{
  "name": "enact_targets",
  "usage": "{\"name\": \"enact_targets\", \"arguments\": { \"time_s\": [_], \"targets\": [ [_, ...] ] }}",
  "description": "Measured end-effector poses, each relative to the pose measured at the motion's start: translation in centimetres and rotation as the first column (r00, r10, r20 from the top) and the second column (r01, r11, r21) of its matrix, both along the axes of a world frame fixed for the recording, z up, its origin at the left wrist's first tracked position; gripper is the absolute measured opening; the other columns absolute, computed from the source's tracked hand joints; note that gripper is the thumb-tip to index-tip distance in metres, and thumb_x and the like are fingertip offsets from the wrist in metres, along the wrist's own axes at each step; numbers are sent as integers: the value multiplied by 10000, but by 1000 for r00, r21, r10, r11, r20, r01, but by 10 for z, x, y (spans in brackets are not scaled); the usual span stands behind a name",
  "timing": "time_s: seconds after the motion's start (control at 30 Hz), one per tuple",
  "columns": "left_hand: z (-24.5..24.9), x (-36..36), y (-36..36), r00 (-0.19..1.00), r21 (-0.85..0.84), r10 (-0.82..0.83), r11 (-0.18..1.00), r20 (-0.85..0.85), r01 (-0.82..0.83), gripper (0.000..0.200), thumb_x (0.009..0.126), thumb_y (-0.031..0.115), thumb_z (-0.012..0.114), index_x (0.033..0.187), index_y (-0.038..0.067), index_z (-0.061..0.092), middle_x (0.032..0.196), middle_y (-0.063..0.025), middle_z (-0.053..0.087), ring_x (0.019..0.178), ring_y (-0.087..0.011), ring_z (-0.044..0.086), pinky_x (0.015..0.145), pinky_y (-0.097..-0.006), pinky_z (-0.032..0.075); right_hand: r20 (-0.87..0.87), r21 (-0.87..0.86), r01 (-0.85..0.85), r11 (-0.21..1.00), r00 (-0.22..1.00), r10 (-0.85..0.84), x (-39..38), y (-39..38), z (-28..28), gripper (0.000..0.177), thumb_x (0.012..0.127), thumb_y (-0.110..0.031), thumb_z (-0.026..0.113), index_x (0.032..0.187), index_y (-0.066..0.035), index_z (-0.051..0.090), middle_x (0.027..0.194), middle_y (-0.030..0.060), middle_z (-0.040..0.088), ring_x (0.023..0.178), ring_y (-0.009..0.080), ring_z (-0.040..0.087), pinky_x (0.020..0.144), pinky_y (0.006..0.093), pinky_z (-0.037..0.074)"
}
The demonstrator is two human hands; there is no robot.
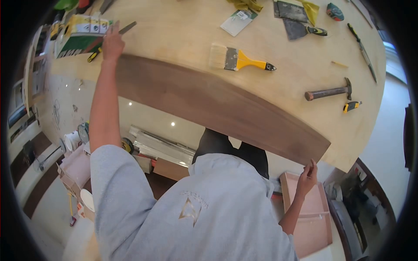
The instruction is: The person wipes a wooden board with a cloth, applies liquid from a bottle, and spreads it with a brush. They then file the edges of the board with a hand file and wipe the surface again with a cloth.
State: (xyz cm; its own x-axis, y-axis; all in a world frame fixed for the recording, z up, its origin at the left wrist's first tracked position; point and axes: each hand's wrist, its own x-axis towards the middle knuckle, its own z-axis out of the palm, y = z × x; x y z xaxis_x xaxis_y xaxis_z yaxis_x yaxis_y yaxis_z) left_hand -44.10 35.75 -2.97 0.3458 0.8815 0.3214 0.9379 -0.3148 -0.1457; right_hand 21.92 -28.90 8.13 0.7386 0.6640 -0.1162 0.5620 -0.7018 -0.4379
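A long brown board [209, 102] with a curved far edge lies along the near side of the worktable, in front of my body. My left hand [113, 44] is over a flat file [128, 28], its fingers stretched forward beside a green, white and yellow box [82, 32]. The file's yellow-black handle end shows left of the wrist; whether the palm touches it is hidden. At the board's right end, my right hand [307, 177] is closed, fingertips at the near corner. Part of its grip is hidden.
On the worktable [174, 39] lie a paintbrush [237, 60], a putty knife [300, 29], a hammer [331, 92], a utility knife [352, 106] and another long file [363, 52]. Below stand a pink drawer-like tray [311, 230] and stacked strips [161, 145].
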Motion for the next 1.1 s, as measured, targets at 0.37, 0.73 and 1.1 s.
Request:
{"name": "enact_targets", "arguments": {
  "time_s": [0.37, 0.73, 1.1],
  "targets": [
    [17, -1, -4, 999, -137, -22, 990, -49, 15, 327, 944, 64, 629, 1233, 156, 751, 1145, -112, 732, 1046, -348, 712, 881, -474, 561, -149, -124, -105, 987, 985, 86, -85, 66, 15, 272, 1032, -16, 664, 1296, -50, 717, 930, 117, 732, 791, 163, 691, 729, 311, 556],
    [179, 128, -104, 840, -244, 79, 968, 536, 64, 297, 1046, 133, 687, 1326, 34, 701, 1139, -60, 729, 963, -211, 708, 874, -346, 559, -253, 193, -450, 872, 836, 488, -142, 151, 51, 335, 946, 7, 734, 1274, -65, 723, 980, 126, 735, 822, 291, 696, 744, 373, 578],
    [143, 503, -444, -85, -347, 822, 329, 564, 878, 136, 1050, 122, 692, 1153, 33, 687, 1098, -75, 695, 948, -158, 683, 853, -316, 563, -695, 506, -164, 846, 504, 513, -7, 100, 64, 623, 1061, -194, 660, 1628, -119, 414, 1192, 142, 702, 1053, 275, 685, 921, 379, 557]
  ]
}}
